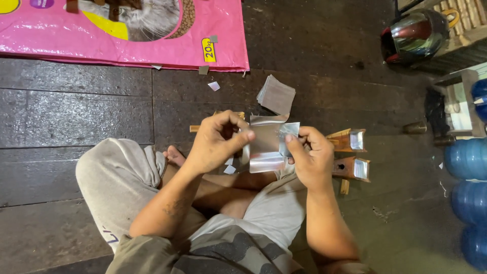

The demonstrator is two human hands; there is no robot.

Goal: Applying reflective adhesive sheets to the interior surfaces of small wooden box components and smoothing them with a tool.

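Observation:
I sit cross-legged on a dark floor. Both hands hold a shiny silver foil sheet (266, 144) that is partly folded into a box shape. My left hand (215, 142) pinches its left edge with thumb and fingers. My right hand (309, 155) grips its right side, thumb on the foil. A stack of flat foil squares (276, 95) lies on the floor just beyond my hands. To the right sit two wooden forms (350, 155) with foil cups fitted at their ends.
A large pink printed sack (167, 56) lies flat at the top left, with small foil scraps (213, 86) near it. A helmet (413, 35) rests at the top right. Blue water jugs (469, 187) line the right edge.

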